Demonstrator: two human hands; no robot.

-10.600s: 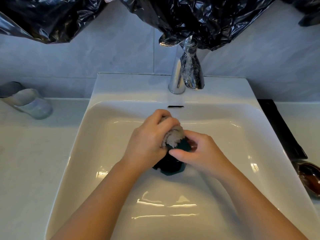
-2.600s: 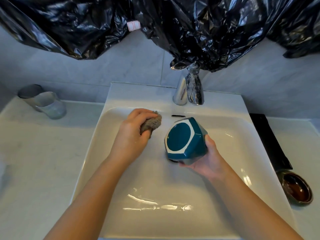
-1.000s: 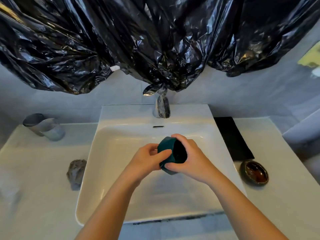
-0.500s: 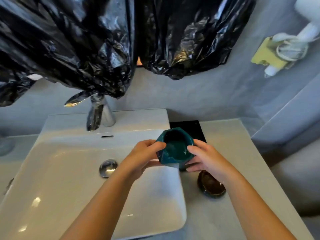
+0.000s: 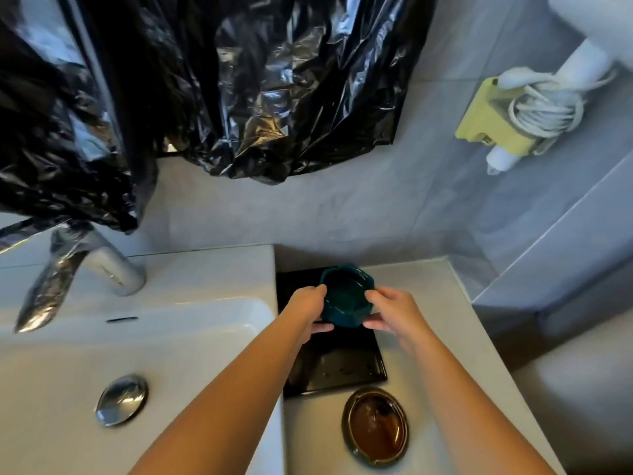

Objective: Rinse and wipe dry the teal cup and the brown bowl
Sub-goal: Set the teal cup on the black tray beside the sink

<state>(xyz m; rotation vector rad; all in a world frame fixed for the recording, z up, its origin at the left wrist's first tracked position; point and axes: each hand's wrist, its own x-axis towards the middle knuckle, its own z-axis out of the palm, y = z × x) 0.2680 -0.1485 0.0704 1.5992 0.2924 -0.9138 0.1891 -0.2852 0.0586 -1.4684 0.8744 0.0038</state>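
- We find no text, label, brand, number or sign that can be read anywhere in this view.
- On the yellow holder (image 5: 488, 120), high on the wall toward its right edge, we make out a small dark mark on the lower front face. It is too small and blurred for us to read.

The faceted teal ceramic cup (image 5: 346, 299) looks smooth and softly glazed, the oval brown glazed bowl (image 5: 375, 427) wet-glossy. The flat black tray (image 5: 337, 368) shines like the white glossy basin (image 5: 205, 337) with its polished chrome drain plug (image 5: 121, 399).
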